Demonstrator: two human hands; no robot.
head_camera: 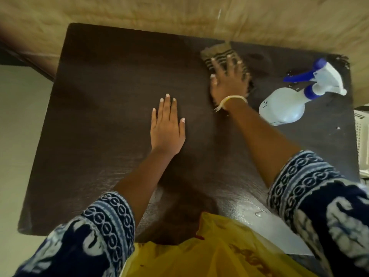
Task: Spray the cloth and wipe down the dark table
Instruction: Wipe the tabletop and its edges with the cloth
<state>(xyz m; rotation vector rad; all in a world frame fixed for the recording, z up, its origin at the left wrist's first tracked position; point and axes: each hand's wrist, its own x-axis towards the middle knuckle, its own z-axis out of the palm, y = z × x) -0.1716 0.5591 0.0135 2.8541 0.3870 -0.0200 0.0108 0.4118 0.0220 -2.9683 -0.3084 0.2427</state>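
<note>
A: status on the wipe?

B: R hand (229,80) flat on the cloth (219,54), fingers (216,65) straight and spread, pressing it down, not curled round it. Cloth sits at the far edge of the worktop (111,96), right of centre, partly under the palm. L hand (166,126) flat on bare worktop mid-board, fingers straight and together, holding nothing. Looks like bracing.

A: coverage?

B: My read: mid-wipe. Near-right part shines wet w/ a droplet (258,213); left half looks matt, prob not done yet. Can't be sure.

A: tips for the stroke?

B: Keep palm wt over the cloth so it doesn't bunch or slip out from under the fingers. Overlapping passes, far edge back to near edge, then shift left. L hand will need to lift off for that zone. Watch the far-right corner (339,60): surface looks chipped there, w/ white specks around it, cloth may snag.

A: bottle?

B: Spray bottle (283,106) lying on its side on the right of the worktop, just beside the R wrist, not touching as far as I can tell. Translucent white body, blue trigger (297,75) and collar. Fill level: can't tell, nothing clear through the wall. No leak visible at the nozzle. Risk: a wide rightward stroke knocks it; move it before doing that side.

A: anything else?

B: White slatted basket (362,140) off the right edge, contents not visible.
</note>
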